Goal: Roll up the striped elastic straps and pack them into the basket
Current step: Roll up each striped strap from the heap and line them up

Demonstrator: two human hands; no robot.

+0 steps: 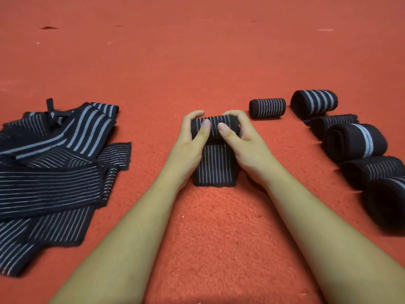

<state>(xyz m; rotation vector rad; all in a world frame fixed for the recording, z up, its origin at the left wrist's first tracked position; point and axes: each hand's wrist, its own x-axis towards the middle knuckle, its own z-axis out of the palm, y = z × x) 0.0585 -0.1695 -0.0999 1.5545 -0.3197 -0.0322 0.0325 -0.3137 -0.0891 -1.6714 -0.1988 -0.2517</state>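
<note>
A black strap with thin white stripes (pixel 214 165) lies on the red carpet in front of me, its far end wound into a roll (pixel 214 125). My left hand (pixel 190 141) grips the roll's left side, thumb on top. My right hand (pixel 240 139) grips the right side the same way. The flat tail of the strap runs back toward me between my wrists. No basket is in view.
A loose pile of unrolled striped straps (pixel 54 163) covers the carpet at my left. Several finished rolls (pixel 355 141) stand in a row at the right, with a small one (pixel 267 108) nearest my hands. Red carpet (pixel 197 62) stretches beyond.
</note>
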